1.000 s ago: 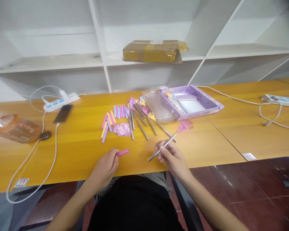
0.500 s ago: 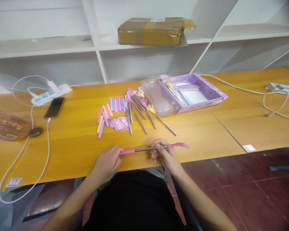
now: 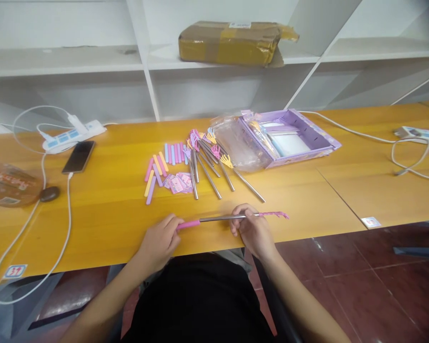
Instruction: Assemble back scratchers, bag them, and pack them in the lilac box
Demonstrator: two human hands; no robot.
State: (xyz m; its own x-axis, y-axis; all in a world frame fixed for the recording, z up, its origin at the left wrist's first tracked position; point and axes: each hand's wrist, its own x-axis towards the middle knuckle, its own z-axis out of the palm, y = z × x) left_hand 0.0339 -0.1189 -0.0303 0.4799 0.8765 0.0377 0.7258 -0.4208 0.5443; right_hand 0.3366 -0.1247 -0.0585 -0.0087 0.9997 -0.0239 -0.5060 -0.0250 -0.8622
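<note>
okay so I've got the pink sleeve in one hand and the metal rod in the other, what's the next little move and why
Probably press the pink sleeve further onto the metal rod. The left hand pinches the sleeve, the right hand grips the rod near its pink claw end, and both lie in one line, the rod's end meeting the sleeve.

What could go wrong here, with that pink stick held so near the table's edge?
The rod is held level between left hand and right hand, right at the table edge; a slip might drop it to the floor. A stray elbow could also scatter the loose sleeves nearby.
</note>
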